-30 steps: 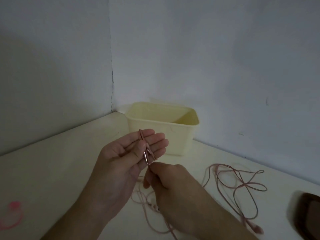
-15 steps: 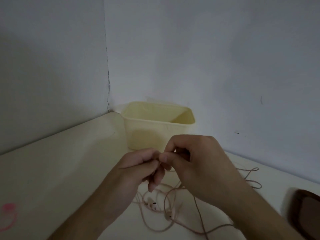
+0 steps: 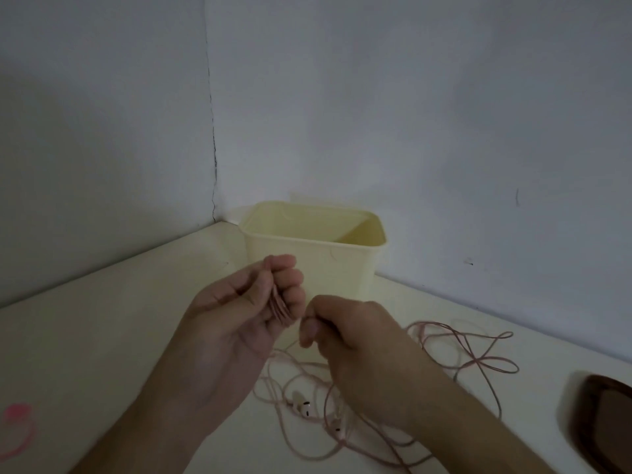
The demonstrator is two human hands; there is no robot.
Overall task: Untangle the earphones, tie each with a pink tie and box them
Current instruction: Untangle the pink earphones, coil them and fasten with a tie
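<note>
My left hand point(image 3: 246, 313) is raised over the table with its fingers curled round several folded loops of pink earphone cable point(image 3: 278, 307). Just to its right, my right hand point(image 3: 345, 340) pinches the same cable between thumb and fingertips. The loose remainder of the pink cable point(image 3: 461, 354) lies tangled on the table under and to the right of my hands, and two white earbuds point(image 3: 302, 407) rest below them. A pale yellow box point(image 3: 314, 244) stands open behind my hands in the corner. A pink tie point(image 3: 17, 429) lies at the far left edge.
A dark brown object point(image 3: 602, 422) sits at the right edge of the cream table point(image 3: 102, 319). Grey walls meet in a corner just behind the box.
My right hand has dropped from above my left hand's fingers to its right side, drawing cable. My left hand's fingers have curled over a thicker bundle of loops.
</note>
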